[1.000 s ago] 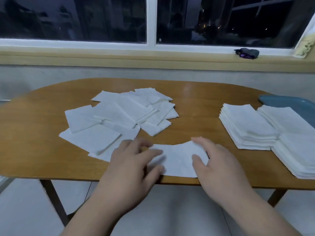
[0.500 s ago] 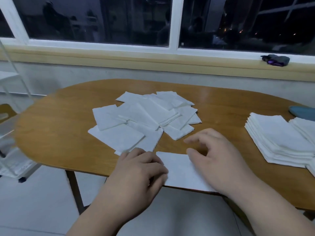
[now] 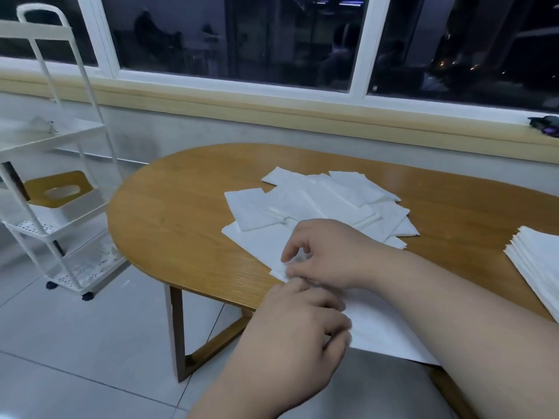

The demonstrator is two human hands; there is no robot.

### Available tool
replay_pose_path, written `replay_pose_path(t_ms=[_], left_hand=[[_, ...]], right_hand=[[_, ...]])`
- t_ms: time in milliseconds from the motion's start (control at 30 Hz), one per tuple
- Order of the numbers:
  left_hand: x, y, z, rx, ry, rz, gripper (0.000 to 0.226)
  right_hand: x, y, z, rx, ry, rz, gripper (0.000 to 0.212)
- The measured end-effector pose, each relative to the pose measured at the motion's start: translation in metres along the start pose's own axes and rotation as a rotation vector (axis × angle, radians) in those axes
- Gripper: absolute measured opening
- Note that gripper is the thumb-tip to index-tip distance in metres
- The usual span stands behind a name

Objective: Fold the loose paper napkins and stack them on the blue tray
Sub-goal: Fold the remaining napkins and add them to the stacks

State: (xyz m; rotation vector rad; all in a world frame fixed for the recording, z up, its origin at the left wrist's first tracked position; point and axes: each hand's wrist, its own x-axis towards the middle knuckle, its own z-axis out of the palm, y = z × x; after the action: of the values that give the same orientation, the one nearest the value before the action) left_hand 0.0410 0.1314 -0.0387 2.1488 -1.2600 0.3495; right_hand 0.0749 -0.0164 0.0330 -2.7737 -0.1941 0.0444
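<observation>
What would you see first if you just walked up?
Two hands meet at the near edge of the wooden table: the right hand pinches a white napkin and the left hand grips its edge. Behind them lies a messy pile of loose napkins, and a neat stack sits at the right.

The loose square paper napkins [image 3: 332,204] are plain white, the oval wooden table [image 3: 181,219] honey-brown with fine grain, the metal trolley [image 3: 51,137] white.
</observation>
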Motion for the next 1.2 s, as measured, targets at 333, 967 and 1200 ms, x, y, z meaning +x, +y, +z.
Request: replay_pose_path(t_ms=[333,967,1200], left_hand=[[0.000,0.001,-0.001,0.009,0.000,-0.031,0.023],[0.009,0.011,0.013,0.051,-0.002,0.049,0.016],[0.018,0.021,0.022,0.047,0.015,0.050,0.019]], right_hand=[[-0.001,0.006,-0.003,0.179,0.086,0.054,0.009],[-0.124,0.034,-0.096,0.726,0.852,0.338,0.013],[-0.173,0.109,-0.076,0.316,0.707,0.809,0.014]])
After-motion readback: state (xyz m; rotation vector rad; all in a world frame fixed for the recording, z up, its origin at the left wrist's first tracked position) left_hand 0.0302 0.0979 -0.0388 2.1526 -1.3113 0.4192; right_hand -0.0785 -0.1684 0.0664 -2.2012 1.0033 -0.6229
